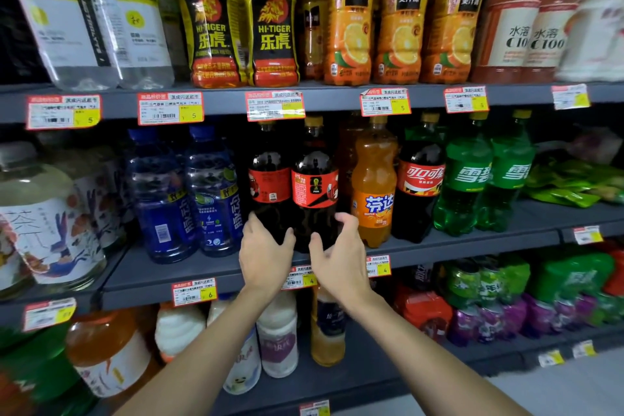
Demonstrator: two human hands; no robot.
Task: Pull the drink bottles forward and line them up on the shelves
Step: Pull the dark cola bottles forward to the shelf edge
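**Both hands around two cola bottles on the middle shelf**

The left hand (266,255) was curled around the lower part of the left cola bottle (270,179), with the thumb between the two bottles and the fingers on its far left side. The right hand (339,260) was curled in the same way around the base of the right cola bottle (314,186), thumb on the left and fingers on the right. How firmly each hand pressed could not be seen.

Both bottles were tall, dark and nearly black, each with a red label around the middle and a yellow cap. They stood upright, side by side and touching, on the middle shelf (162,275). The right one seemed a little nearer to the front edge.

Just to the right stood an orange soda bottle (374,186), then another cola bottle (420,186) and two green bottles (467,186). To the left were two blue bottles (212,192).

The shelves were dark grey metal, with red and yellow price tags (170,108) along the front edges. The upper shelf (337,100) carried orange juice bottles (351,27) and black and yellow bottles (211,20). The lower shelf (364,368) held white bottles (278,338), partly hidden behind the forearms. A pale floor (574,388) showed at the bottom right.
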